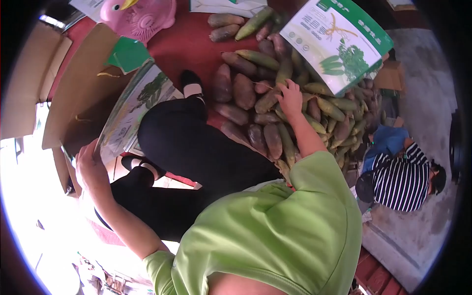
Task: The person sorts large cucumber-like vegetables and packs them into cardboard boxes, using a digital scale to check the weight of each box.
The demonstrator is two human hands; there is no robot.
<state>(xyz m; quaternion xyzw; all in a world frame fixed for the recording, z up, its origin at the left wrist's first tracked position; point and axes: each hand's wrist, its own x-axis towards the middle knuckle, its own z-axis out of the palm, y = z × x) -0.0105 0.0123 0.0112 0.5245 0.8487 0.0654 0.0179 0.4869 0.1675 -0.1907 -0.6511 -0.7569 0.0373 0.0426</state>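
My right hand reaches into a heap of long green and purplish radishes, its fingers bent over one radish. How firmly they press on it is partly hidden by the hand. On the left, my left hand holds the near edge of an open cardboard box printed with a vegetable picture. The box stands beside my legs with its flaps spread, and a green piece shows at its far side.
A white and green printed carton rests at the heap's far right. A pink fan stands at the far left on the red floor. At right, another person in a striped shirt bends low on grey ground.
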